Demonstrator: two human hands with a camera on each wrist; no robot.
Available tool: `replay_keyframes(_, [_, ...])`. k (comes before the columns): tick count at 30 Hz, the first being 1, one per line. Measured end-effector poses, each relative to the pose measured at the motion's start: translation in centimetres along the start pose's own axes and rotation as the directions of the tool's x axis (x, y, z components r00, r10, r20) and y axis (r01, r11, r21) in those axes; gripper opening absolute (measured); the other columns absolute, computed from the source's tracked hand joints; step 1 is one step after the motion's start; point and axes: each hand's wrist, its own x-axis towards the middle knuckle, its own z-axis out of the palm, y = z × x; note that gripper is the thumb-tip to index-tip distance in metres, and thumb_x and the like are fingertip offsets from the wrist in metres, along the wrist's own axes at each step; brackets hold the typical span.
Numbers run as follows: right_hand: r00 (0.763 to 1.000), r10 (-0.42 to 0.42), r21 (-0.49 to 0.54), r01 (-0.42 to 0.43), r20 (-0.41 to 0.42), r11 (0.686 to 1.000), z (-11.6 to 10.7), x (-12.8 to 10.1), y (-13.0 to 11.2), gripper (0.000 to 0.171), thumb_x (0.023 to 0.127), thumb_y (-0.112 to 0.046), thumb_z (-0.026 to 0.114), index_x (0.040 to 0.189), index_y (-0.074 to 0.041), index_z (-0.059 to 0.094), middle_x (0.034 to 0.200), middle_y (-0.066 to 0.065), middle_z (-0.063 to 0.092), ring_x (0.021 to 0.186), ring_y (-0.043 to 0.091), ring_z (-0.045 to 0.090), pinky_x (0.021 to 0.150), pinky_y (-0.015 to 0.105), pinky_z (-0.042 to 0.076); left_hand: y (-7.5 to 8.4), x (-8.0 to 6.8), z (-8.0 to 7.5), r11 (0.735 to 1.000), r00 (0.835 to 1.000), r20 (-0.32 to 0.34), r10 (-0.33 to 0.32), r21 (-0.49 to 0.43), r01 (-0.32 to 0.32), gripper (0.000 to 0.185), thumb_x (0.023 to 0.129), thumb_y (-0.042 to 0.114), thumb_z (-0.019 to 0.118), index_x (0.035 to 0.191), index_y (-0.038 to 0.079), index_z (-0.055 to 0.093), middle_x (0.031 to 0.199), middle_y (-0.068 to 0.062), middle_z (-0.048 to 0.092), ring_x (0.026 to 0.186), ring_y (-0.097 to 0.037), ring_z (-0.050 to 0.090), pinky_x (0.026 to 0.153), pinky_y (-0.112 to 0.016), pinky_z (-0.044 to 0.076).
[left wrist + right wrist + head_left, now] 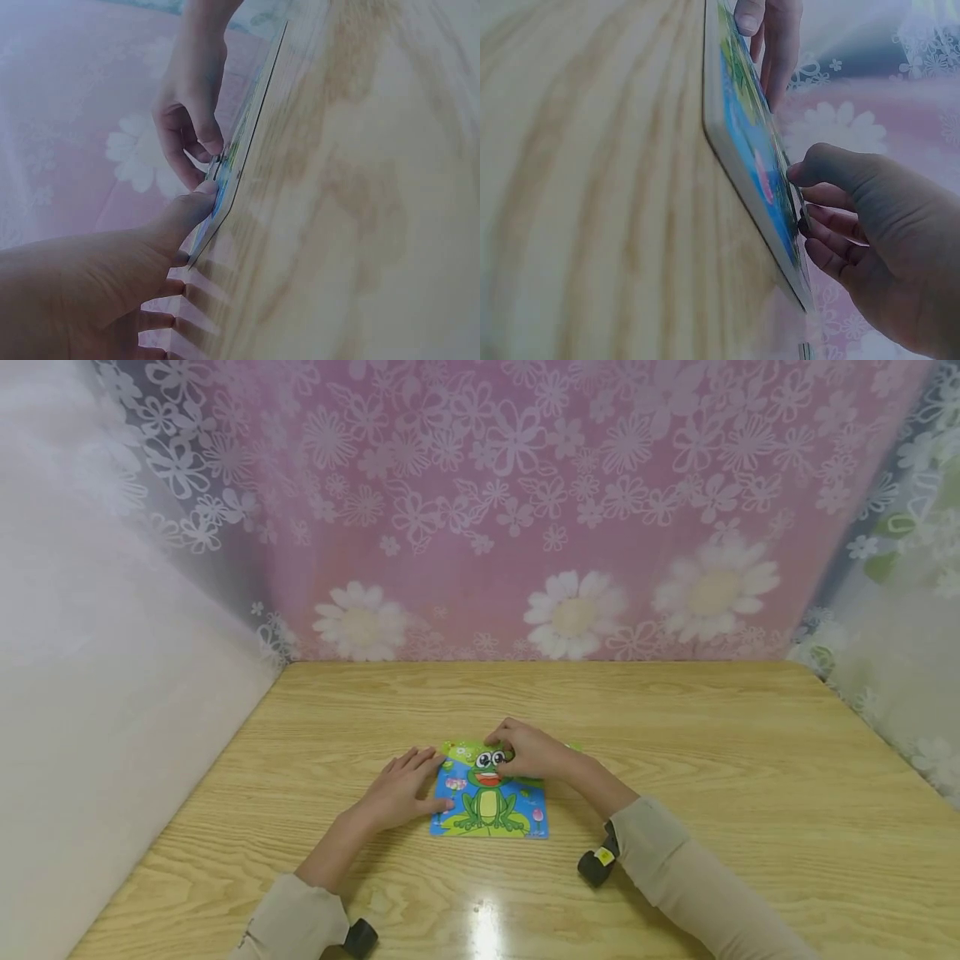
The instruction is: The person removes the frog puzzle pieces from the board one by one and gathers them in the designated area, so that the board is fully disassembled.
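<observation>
Frog board (pixel 489 807): head away, long axis unclear; roomy surface (pixel 720 777) L/R. L hand (pixel 396 793) spread; R hand (pixel 531 752) pinching thin pc (pixel 802 213).

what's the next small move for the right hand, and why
Probably ease the thin piece down flat onto the frog board. The right hand seems to pinch it near the frog's face, where it looks slightly raised, and the left hand rests at the board's left edge, thumb over it, well placed to steady it.
</observation>
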Motion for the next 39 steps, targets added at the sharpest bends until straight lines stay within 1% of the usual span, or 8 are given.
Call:
replay_keyframes(3, [1.0, -0.021, -0.02, 0.02, -0.023, 1.0, -0.3, -0.3, 0.1, 0.039, 0.082, -0.016, 0.066, 0.12, -0.004, 0.059, 0.102, 0.002, 0.049, 0.081, 0.015, 0.046, 0.066, 0.028, 0.043, 0.1, 0.0, -0.1, 1.0, 1.0, 0.0, 0.005, -0.002, -0.005, 0.079, 0.083, 0.054, 0.059, 0.142, 0.006, 0.035, 0.146, -0.015, 0.028, 0.134, -0.037, 0.017, 0.104, -0.056, 0.015])
replay_keyframes(9, [0.997, -0.057, -0.038, 0.055, -0.058, 0.998, -1.4, -1.4, 0.6, 0.038, 0.082, -0.013, 0.064, 0.119, -0.003, 0.059, 0.11, 0.006, 0.051, 0.089, 0.017, 0.051, 0.071, 0.03, 0.045, -0.1, 0.0, 0.1, 1.0, 1.0, -0.004, 0.008, 0.012, -0.008, 0.079, 0.083, 0.053, 0.059, 0.142, 0.007, 0.034, 0.146, -0.015, 0.027, 0.134, -0.036, 0.017, 0.104, -0.055, 0.015])
replay_keyframes(18, [0.992, -0.087, -0.098, 0.078, -0.088, 0.992, -3.2, -4.2, 2.3, 0.038, 0.082, -0.013, 0.064, 0.117, -0.002, 0.06, 0.112, 0.007, 0.053, 0.088, 0.017, 0.052, 0.067, 0.029, 0.045, -0.2, -0.1, 0.3, 1.0, 1.0, -0.014, 0.012, 0.019, -0.012, 0.079, 0.083, 0.054, 0.059, 0.142, 0.007, 0.034, 0.146, -0.013, 0.028, 0.134, -0.036, 0.016, 0.104, -0.055, 0.015])
replay_keyframes(22, [0.991, -0.073, -0.112, 0.061, -0.108, 0.992, -3.9, -5.6, 3.3, 0.036, 0.081, -0.012, 0.065, 0.116, -0.003, 0.061, 0.111, 0.006, 0.054, 0.087, 0.016, 0.052, 0.067, 0.03, 0.045, -0.2, 0.0, 0.3, 1.0, 1.0, -0.016, 0.014, 0.024, -0.014, 0.079, 0.083, 0.053, 0.059, 0.142, 0.007, 0.035, 0.146, -0.013, 0.028, 0.134, -0.035, 0.017, 0.104, -0.055, 0.015])
replay_keyframes(26, [0.99, -0.054, -0.112, 0.04, -0.129, 0.993, -4.5, -7.0, 4.2, 0.034, 0.081, -0.007, 0.064, 0.115, -0.003, 0.062, 0.11, 0.006, 0.055, 0.087, 0.017, 0.052, 0.068, 0.03, 0.046, -0.2, 0.0, 0.3, 1.0, 1.0, -0.015, 0.018, 0.023, -0.018, 0.079, 0.084, 0.053, 0.059, 0.142, 0.007, 0.034, 0.146, -0.013, 0.028, 0.134, -0.036, 0.017, 0.104, -0.055, 0.015])
replay_keyframes(33, [0.987, -0.048, -0.112, 0.031, -0.151, 0.993, -5.7, -9.2, 5.4, 0.034, 0.08, -0.004, 0.064, 0.113, 0.0, 0.061, 0.109, 0.009, 0.055, 0.088, 0.02, 0.053, 0.07, 0.035, 0.047, -0.1, -0.1, 0.2, 1.0, 1.0, -0.019, 0.013, 0.02, -0.012, 0.079, 0.084, 0.053, 0.059, 0.143, 0.007, 0.034, 0.146, -0.014, 0.028, 0.134, -0.036, 0.017, 0.105, -0.054, 0.014])
replay_keyframes(35, [0.988, -0.035, -0.111, 0.018, -0.152, 0.994, -6.0, -9.8, 5.8, 0.034, 0.08, -0.004, 0.065, 0.113, 0.001, 0.061, 0.11, 0.01, 0.055, 0.088, 0.021, 0.054, 0.071, 0.036, 0.048, -0.1, -0.1, 0.2, 1.0, 1.0, -0.021, 0.015, 0.016, -0.014, 0.079, 0.083, 0.052, 0.06, 0.142, 0.007, 0.034, 0.146, -0.014, 0.028, 0.134, -0.036, 0.017, 0.105, -0.054, 0.014])
replay_keyframes(39, [0.988, 0.01, -0.084, -0.023, -0.153, 0.996, -6.3, -10.7, 6.8, 0.035, 0.081, -0.005, 0.065, 0.115, 0.001, 0.06, 0.111, 0.01, 0.054, 0.091, 0.022, 0.053, 0.071, 0.033, 0.049, 0.0, -0.1, 0.2, 1.0, 1.0, -0.02, 0.019, 0.014, -0.019, 0.079, 0.083, 0.053, 0.059, 0.142, 0.007, 0.034, 0.146, -0.014, 0.028, 0.134, -0.036, 0.017, 0.105, -0.055, 0.014])
